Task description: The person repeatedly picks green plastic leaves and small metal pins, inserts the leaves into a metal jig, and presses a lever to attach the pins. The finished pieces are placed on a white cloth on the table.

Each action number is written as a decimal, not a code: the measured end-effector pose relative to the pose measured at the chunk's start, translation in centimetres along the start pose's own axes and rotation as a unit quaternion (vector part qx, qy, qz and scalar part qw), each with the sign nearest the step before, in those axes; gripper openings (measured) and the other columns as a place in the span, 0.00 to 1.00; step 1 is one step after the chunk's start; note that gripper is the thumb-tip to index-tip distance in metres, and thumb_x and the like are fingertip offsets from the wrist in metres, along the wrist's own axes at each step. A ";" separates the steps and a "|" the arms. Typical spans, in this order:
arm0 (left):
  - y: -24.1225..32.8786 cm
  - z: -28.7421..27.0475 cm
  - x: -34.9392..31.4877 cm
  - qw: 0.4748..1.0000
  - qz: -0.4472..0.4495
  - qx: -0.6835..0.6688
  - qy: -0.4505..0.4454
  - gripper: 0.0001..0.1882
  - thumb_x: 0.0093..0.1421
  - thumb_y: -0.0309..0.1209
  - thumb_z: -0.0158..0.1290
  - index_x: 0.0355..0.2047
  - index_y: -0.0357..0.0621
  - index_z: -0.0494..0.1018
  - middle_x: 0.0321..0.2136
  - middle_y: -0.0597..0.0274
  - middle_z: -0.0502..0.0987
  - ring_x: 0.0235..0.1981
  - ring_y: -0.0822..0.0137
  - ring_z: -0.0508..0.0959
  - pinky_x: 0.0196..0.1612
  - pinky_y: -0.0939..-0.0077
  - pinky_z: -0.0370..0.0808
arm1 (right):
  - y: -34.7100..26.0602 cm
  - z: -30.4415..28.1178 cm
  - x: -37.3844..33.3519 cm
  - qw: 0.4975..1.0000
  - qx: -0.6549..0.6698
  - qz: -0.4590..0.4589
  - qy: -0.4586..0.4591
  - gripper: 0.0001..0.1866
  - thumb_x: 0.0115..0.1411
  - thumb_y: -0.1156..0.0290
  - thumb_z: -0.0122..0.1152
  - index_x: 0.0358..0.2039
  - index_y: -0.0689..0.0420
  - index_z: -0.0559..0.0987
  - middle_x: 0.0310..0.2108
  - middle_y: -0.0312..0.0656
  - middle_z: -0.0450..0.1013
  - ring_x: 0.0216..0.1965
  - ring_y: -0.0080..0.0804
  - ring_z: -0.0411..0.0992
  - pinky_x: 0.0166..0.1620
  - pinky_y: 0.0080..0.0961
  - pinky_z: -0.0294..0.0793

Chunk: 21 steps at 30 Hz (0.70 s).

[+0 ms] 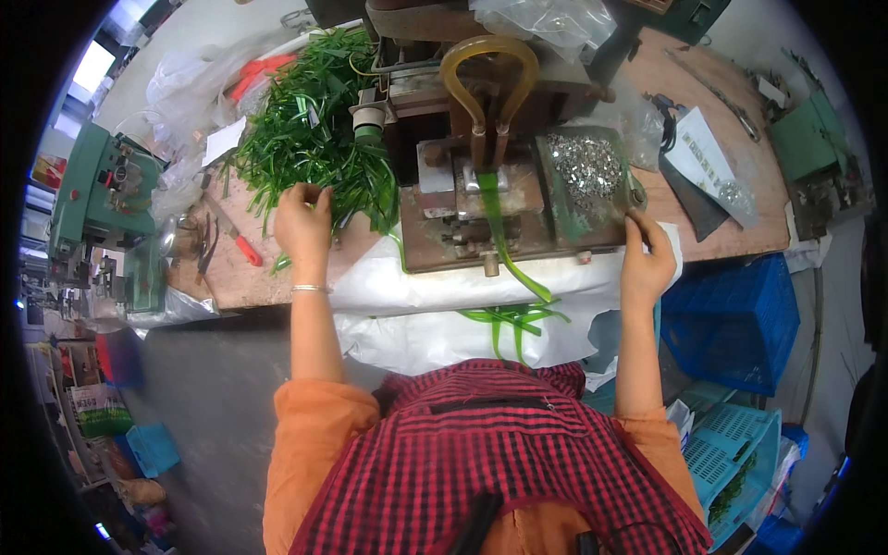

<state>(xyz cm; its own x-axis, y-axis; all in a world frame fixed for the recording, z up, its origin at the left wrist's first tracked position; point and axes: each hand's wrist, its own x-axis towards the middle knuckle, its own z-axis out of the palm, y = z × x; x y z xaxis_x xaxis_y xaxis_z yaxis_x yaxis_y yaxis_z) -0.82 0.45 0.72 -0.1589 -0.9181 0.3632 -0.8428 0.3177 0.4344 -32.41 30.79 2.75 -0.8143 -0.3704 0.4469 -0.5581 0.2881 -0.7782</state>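
My left hand (303,229) is at the near edge of a heap of green ribbon-like strips (305,139), fingers curled in; whatever they may hold is hidden. My right hand (645,261) is by the near right corner of a tray (566,222) of small metal pieces (585,170). Its thumb and fingertips are drawn together, and anything between them is too small to make out. Between my hands stands a metal press (439,190). One green strip (498,231) runs from under its head and hangs over the front, touched by neither hand.
A red-handled tool (247,250) lies left of the heap. More green strips (513,319) rest on the white sheet (407,328) near my lap. Blue crates (735,319) stand low at right. Green machines (102,190) flank the table, with a paper sheet (708,153) at right.
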 end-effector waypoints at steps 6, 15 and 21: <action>-1.7 2.5 1.4 0.996 0.007 0.057 -0.061 0.18 0.49 0.42 0.67 0.29 0.40 0.79 0.30 0.50 0.81 0.34 0.48 0.80 0.37 0.58 0.75 | -8.6 2.7 1.1 0.958 0.237 0.007 -0.161 0.10 0.57 0.79 0.64 0.40 0.62 0.82 0.38 0.39 0.80 0.40 0.24 0.76 0.46 0.21 0.74; 4.5 -2.1 -2.4 0.947 0.035 -0.319 0.011 0.07 0.61 0.24 0.58 0.39 0.35 0.76 0.30 0.57 0.81 0.28 0.71 0.80 0.32 0.78 0.75 | -12.5 8.3 0.7 0.903 0.380 0.088 -0.179 0.18 0.54 0.79 0.65 0.46 0.67 0.73 0.34 0.42 0.79 0.37 0.24 0.76 0.41 0.21 0.74; 13.0 -9.3 -4.6 0.832 0.224 -0.497 0.100 0.06 0.59 0.17 0.58 0.36 0.31 0.75 0.33 0.50 0.81 0.30 0.65 0.82 0.35 0.74 0.81 | -15.1 7.8 0.4 0.855 0.454 0.173 -0.182 0.26 0.55 0.79 0.65 0.53 0.67 0.69 0.37 0.44 0.79 0.38 0.26 0.75 0.43 0.21 0.73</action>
<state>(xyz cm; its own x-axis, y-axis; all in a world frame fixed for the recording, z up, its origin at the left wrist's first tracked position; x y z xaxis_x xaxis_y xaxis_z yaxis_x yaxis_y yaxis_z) -6.32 11.01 12.36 -0.1705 -0.6280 0.7593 0.1361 0.7482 0.6494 -23.06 19.35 11.26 -0.7097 -0.6996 0.0830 0.1945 -0.3078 -0.9314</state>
